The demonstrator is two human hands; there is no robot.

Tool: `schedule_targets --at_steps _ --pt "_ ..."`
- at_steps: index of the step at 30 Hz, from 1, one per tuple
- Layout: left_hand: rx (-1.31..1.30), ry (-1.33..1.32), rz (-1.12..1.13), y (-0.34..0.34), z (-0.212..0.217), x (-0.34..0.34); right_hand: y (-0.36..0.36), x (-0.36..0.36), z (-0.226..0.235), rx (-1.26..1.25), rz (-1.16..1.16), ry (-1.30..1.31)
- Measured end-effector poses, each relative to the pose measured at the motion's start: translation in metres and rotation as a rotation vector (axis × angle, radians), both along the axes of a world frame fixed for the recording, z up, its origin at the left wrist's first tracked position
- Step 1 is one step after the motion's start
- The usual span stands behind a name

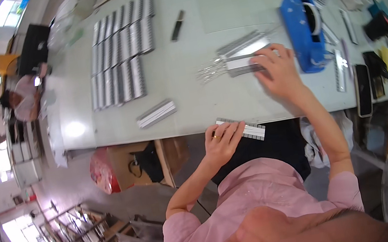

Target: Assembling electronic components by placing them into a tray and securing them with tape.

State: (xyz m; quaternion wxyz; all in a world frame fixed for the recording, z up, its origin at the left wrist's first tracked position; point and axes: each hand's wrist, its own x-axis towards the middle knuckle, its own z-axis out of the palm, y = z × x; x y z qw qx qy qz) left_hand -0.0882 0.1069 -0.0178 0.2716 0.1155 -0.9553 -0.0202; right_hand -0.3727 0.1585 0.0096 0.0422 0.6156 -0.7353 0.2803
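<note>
At the table's near edge, my left hand (221, 142) grips a white bar with grey toothed edges (253, 132), which juts out to the right of the fingers. Farther out and to the right, my right hand (278, 70) has its thumb and fingers closed on the right end of a white-and-grey strip (240, 63). Just behind that strip lies a silvery finned piece (245, 43). Thin, shiny wire-like pieces (211, 71) stick out at the strip's left side. A single similar bar (157, 114) rests on the table to the left.
Rows of silvery ribbed bars (121, 38) lie at the far left of the table. A dark, pen-like tool (178, 26) is beyond them. To the right stand a blue tape dispenser (303, 33), a phone (363, 90) and assorted tools. Another person (26, 100) sits far left.
</note>
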Motion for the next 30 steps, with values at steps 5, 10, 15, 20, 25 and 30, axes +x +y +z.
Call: schedule_targets --at_steps 5,10,15,20,25,30 --pt "-0.213 -0.041 0.346 -0.082 0.027 0.063 -0.003 -0.011 -0.003 -0.012 0.043 -0.013" --pt "-0.258 -0.068 0.489 -0.145 0.035 0.101 -0.011 -0.010 -0.001 -0.006 0.087 -0.016" --pt "-0.220 -0.093 0.493 -0.158 0.035 0.116 -0.011 -0.014 0.000 -0.006 0.115 -0.024" --pt "-0.233 -0.007 0.573 -0.156 0.037 0.115 -0.006 -0.015 0.010 0.029 0.130 -0.089" --pt "-0.208 -0.120 0.469 -0.144 0.025 0.110 0.005 -0.002 0.018 0.064 0.128 -0.129" --pt "-0.182 -0.163 0.359 -0.131 0.027 0.102 0.033 0.022 0.013 0.101 0.209 -0.178"
